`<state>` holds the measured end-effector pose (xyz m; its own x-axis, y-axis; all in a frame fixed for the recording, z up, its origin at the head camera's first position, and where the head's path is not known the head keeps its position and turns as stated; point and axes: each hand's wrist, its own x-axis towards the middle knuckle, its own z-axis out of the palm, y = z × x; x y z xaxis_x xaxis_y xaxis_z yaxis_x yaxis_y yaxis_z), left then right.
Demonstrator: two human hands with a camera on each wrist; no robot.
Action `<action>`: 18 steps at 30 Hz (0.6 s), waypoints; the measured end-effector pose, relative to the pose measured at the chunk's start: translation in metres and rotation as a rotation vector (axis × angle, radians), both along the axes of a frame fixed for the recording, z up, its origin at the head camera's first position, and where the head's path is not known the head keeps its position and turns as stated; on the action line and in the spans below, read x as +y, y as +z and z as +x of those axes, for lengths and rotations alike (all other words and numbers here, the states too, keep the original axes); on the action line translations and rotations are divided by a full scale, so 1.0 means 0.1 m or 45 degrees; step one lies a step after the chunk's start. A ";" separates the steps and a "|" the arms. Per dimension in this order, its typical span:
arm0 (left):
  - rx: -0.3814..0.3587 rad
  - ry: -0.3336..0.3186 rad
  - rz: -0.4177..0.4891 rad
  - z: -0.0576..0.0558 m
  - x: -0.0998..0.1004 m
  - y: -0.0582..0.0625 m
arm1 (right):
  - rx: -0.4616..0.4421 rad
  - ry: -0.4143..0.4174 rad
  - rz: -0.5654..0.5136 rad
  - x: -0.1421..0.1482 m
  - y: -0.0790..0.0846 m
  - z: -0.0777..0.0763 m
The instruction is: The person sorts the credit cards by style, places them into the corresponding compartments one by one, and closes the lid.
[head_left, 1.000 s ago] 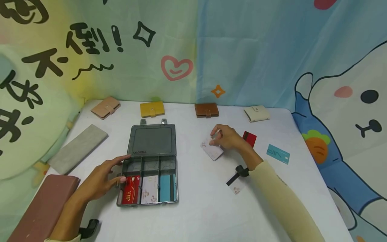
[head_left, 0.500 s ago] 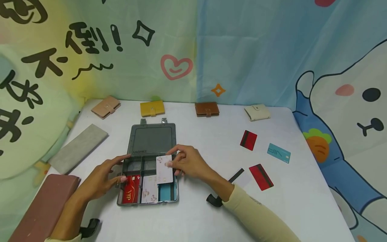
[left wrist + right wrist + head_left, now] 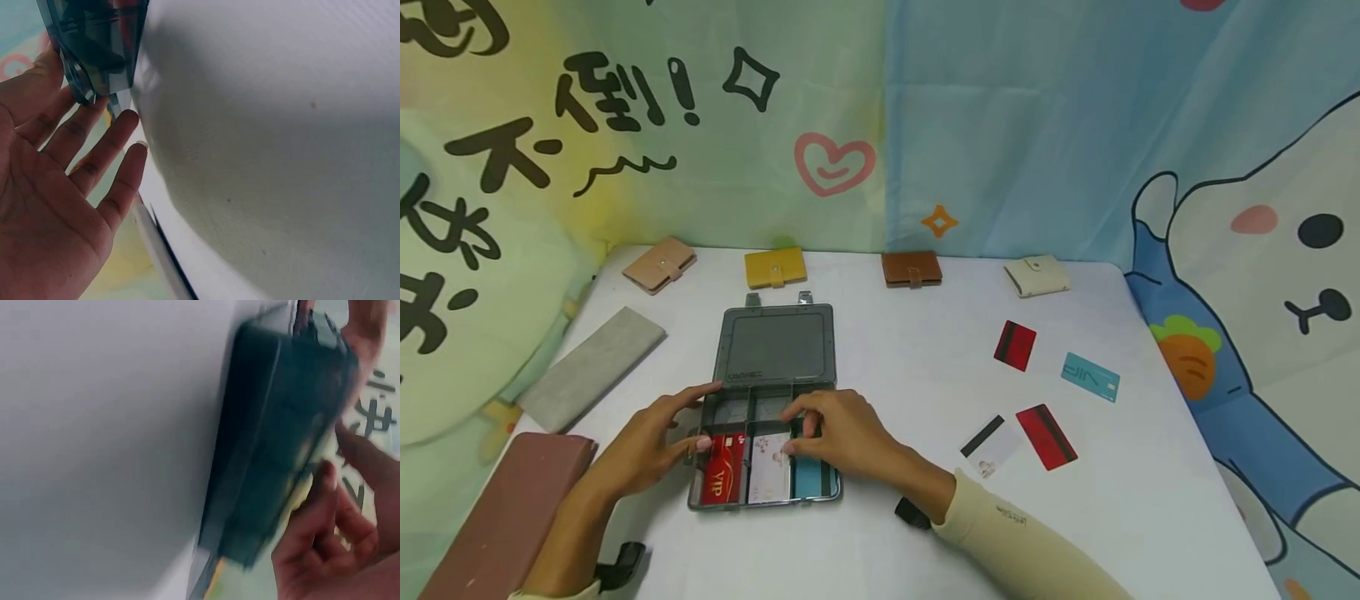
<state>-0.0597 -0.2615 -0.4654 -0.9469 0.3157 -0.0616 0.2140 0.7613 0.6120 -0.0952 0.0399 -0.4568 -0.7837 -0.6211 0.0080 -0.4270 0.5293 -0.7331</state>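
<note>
A dark clear box point(image 3: 833, 500) with compartments lies with its lid point(image 3: 781, 343) raised. A red VIP card point(image 3: 722, 479) fills the front left compartment, a white flowered card point(image 3: 767, 479) the middle one, and a teal card point(image 3: 808, 479) the right one. My left hand point(image 3: 643, 446) steadies the box's left side, thumb at the rim; its fingers are extended in the left wrist view. My right hand point(image 3: 846, 433) is over the middle and right compartments, thumb tip at the white card's edge. Its thumb and forefinger are apart, and it partly hides the teal card.
Right of the box lie two red cards point(image 3: 1047, 437), a teal card point(image 3: 1090, 377) and a white card with a dark stripe point(image 3: 992, 450). Several small wallets, including a yellow one point(image 3: 776, 268), line the back. A grey long wallet point(image 3: 595, 367) and a brownish-pink one point(image 3: 512, 508) lie at left.
My right hand picked up a white card on the right and carried it left to the box, where it now lies in the middle compartment. My left hand stayed put.
</note>
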 end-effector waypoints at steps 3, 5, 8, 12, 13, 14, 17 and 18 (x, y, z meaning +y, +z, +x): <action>0.002 0.000 0.002 0.01 -0.01 0.00 | -0.078 0.067 -0.053 0.26 0.01 -0.07; 0.007 -0.001 -0.002 0.00 0.00 0.00 | -0.098 0.088 -0.023 0.52 0.03 -0.13; -0.001 0.004 -0.008 0.00 0.00 0.00 | -0.100 0.075 0.086 0.95 0.05 -0.19; -0.016 0.013 -0.012 0.00 0.01 0.01 | -0.077 0.028 0.257 1.52 0.06 -0.20; -0.018 0.014 -0.013 0.00 0.01 0.01 | -0.074 0.012 0.302 1.65 0.06 -0.19; -0.020 0.015 -0.016 0.00 0.01 0.01 | -0.070 -0.008 0.347 1.76 0.06 -0.17; -0.026 0.018 -0.020 0.00 0.00 0.02 | -0.063 -0.053 0.455 2.01 0.02 -0.11; -0.029 0.020 -0.023 0.00 0.00 0.02 | -0.063 -0.065 0.477 2.06 0.00 -0.10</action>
<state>-0.0597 -0.2615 -0.4636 -0.9500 0.2995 -0.0885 0.1884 0.7755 0.6026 -0.1049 0.2462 -0.4565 -0.8074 -0.5341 -0.2507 -0.3624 0.7843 -0.5035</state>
